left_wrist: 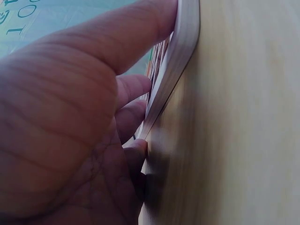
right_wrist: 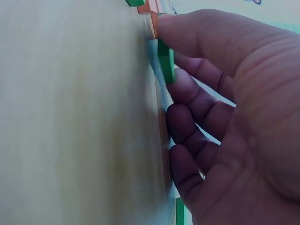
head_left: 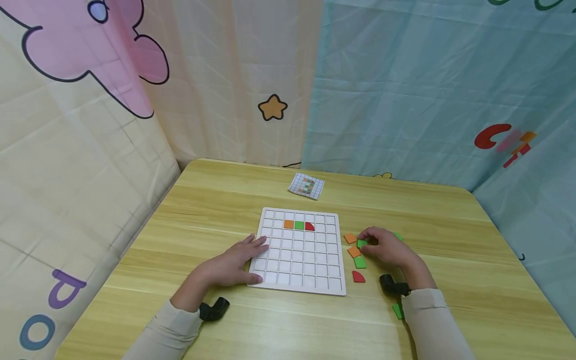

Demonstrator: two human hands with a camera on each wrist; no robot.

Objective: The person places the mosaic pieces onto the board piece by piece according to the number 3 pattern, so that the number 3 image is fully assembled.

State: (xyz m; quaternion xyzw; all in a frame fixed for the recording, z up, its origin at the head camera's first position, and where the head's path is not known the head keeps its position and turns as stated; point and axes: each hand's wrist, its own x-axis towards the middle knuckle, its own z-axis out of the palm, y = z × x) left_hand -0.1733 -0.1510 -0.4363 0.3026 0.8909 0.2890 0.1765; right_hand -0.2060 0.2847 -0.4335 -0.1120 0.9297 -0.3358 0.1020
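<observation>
A white grid board (head_left: 297, 270) lies on the table, its upper part holding an orange square (head_left: 288, 224), a green square (head_left: 299, 225) and a red quarter-circle (head_left: 309, 226) in a row. Fingers spread, my left hand (head_left: 231, 262) rests on the board's left edge; in the left wrist view the thumb (left_wrist: 145, 23) touches the rim (left_wrist: 180, 51). Right of the board, my right hand (head_left: 389, 248) pinches a green tile (right_wrist: 166, 61) between thumb and fingertips. The tile looks tilted, close to the tabletop. Around it lie orange tiles (head_left: 354, 252) and another green tile (head_left: 360, 262).
Behind the board lies a card (head_left: 306, 186) with a coloured grid pattern. A loose red quarter-circle (head_left: 358, 276) sits near the board's right edge. One green piece (head_left: 398, 311) lies by the right sleeve, another (head_left: 398, 236) beyond the right hand. Printed curtains (head_left: 234, 75) surround the table.
</observation>
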